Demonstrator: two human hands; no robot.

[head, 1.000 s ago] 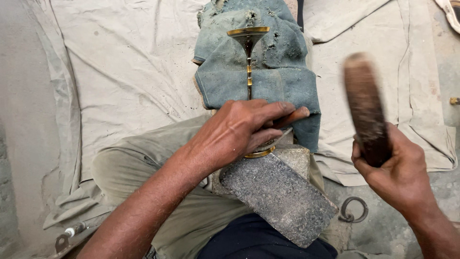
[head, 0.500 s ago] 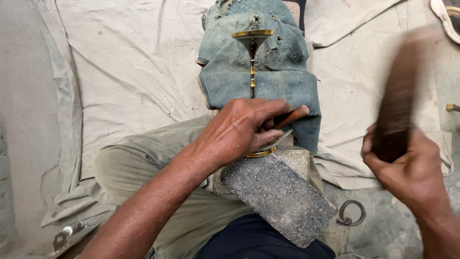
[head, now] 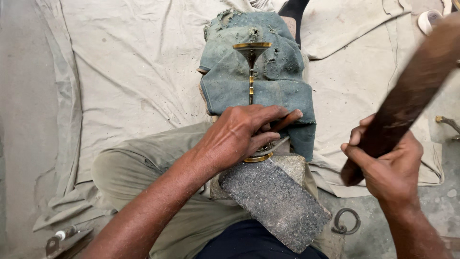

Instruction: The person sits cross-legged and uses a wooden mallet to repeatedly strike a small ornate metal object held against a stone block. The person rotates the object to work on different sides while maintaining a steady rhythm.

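Brass piece: a slim brass stemmed object (head: 251, 72) with a flared cup at the far end lies lengthwise on the folded blue cloth; its round base is under the left hand, at the near end.
Left hand: left hand (head: 239, 134) clenched over the brass base, also gripping a thin reddish-brown tool (head: 286, 120) that pokes out past the fingers.
Right hand: right hand (head: 390, 168) wrapped around the lower end of a dark wooden club (head: 407, 96), raised and blurred, well apart from the brass.
Padding: worn blue cloth (head: 282, 86), frayed, dusted with grit.
Block: grey speckled stone block (head: 275, 204) just beside the base, resting on the lap.
Ground cover: beige canvas sheet (head: 134, 72).
Floor item: metal ring (head: 346, 221).
Containers: cup interior not visible.
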